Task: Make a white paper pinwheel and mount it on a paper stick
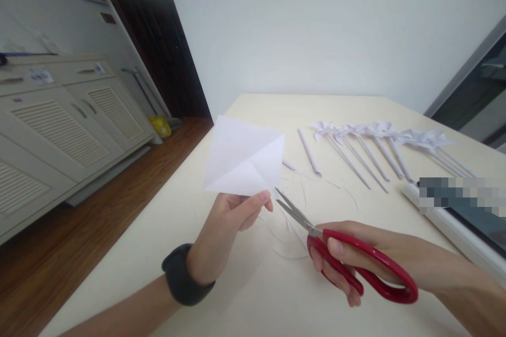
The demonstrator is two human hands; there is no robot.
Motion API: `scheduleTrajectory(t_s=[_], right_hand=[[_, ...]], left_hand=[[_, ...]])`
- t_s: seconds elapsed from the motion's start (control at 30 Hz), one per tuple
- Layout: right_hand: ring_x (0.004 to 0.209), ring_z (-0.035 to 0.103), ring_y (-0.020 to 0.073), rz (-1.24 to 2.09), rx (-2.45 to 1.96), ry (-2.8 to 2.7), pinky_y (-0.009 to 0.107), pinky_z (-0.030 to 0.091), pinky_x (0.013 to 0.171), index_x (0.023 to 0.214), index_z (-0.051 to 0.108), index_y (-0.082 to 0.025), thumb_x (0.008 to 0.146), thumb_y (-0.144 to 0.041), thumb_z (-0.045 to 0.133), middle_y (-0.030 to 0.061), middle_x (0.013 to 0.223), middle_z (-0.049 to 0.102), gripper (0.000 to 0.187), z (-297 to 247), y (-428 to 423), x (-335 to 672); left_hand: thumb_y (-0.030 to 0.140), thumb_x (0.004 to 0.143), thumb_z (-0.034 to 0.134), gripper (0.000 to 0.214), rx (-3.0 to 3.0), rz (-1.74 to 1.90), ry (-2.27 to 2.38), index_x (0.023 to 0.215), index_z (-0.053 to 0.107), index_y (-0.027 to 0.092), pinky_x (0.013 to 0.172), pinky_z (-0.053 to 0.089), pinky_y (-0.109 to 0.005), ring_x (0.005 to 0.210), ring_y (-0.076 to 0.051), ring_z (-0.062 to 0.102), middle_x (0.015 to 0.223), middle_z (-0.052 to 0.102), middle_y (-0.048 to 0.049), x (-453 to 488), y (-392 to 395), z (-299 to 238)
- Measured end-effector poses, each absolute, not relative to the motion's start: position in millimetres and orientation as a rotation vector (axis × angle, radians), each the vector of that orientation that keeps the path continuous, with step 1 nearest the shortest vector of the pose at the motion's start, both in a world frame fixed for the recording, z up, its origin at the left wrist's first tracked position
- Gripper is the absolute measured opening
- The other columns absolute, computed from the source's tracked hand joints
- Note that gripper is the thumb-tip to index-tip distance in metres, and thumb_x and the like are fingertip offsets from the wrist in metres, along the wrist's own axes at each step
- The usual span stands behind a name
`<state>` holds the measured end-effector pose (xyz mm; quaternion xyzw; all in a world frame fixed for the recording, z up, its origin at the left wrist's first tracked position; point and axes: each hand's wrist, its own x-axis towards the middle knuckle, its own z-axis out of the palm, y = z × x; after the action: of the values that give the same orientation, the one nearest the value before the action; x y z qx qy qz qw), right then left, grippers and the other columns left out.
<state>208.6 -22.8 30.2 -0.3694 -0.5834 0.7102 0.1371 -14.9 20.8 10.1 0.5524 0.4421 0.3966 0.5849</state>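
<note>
A creased white square of paper (pixel 245 155) is pinched along its lower edge by my left hand (pixel 237 216), thumb in front. Diagonal folds cross the sheet, and it is held up above the table. In my right hand (pixel 340 258) is a pair of scissors (pixel 302 218) with red handles. Their blades are parted a little, and the tips are at the paper's lower right corner, close to my left thumb. Whether the blades touch the paper I cannot tell. Thin white paper strips (pixel 290 255) lie on the table below and behind the hands.
Several white paper pinwheels (pixel 379 129) on rolled sticks lie in a row at the right of the cream table (pixel 253 300). A loose paper tube (pixel 309 152) lies left of them. A partly blurred white-edged object (pixel 446 221) stands at the right edge.
</note>
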Motion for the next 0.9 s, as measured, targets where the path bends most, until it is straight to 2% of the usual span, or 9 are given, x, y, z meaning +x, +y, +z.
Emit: scheduleTrajectory(t_s=[0.17,0.37,0.9], right_hand=[[0.062,0.051,0.0119,2.035,-1.05,-1.674,0.03,0.043,0.066,0.086,0.051,-0.015,0.088,-0.046,0.036,0.0015,0.071,0.051,0.034,26.2,-22.8,203.9],[0.06,0.05,0.0112,1.952,-1.046,-1.705,0.029,0.043,0.065,0.087,0.05,-0.015,0.089,-0.044,0.036,0.0003,0.068,0.051,0.033,24.6,-25.0,197.5],[0.064,0.051,0.0118,1.969,-1.027,-1.654,0.031,0.042,0.069,0.087,0.049,-0.016,0.089,-0.046,0.033,0.0018,0.074,0.055,0.035,18.0,-27.5,194.6]], left_hand=[[0.04,0.079,0.052,0.03,1.34,0.848,1.111,0.063,0.058,0.016,0.046,0.017,-0.026,0.044,-0.008,0.019,0.044,0.02,0.0075,-8.7,15.9,13.7],[0.037,0.075,0.055,0.026,1.373,0.881,1.173,0.062,0.061,0.016,0.043,0.019,-0.023,0.042,-0.007,0.021,0.044,0.023,0.0072,-3.1,10.5,15.4],[0.045,0.078,0.051,0.033,1.379,0.763,1.165,0.064,0.061,0.016,0.047,0.019,-0.025,0.046,-0.008,0.021,0.046,0.02,0.007,-8.1,12.2,10.1]])
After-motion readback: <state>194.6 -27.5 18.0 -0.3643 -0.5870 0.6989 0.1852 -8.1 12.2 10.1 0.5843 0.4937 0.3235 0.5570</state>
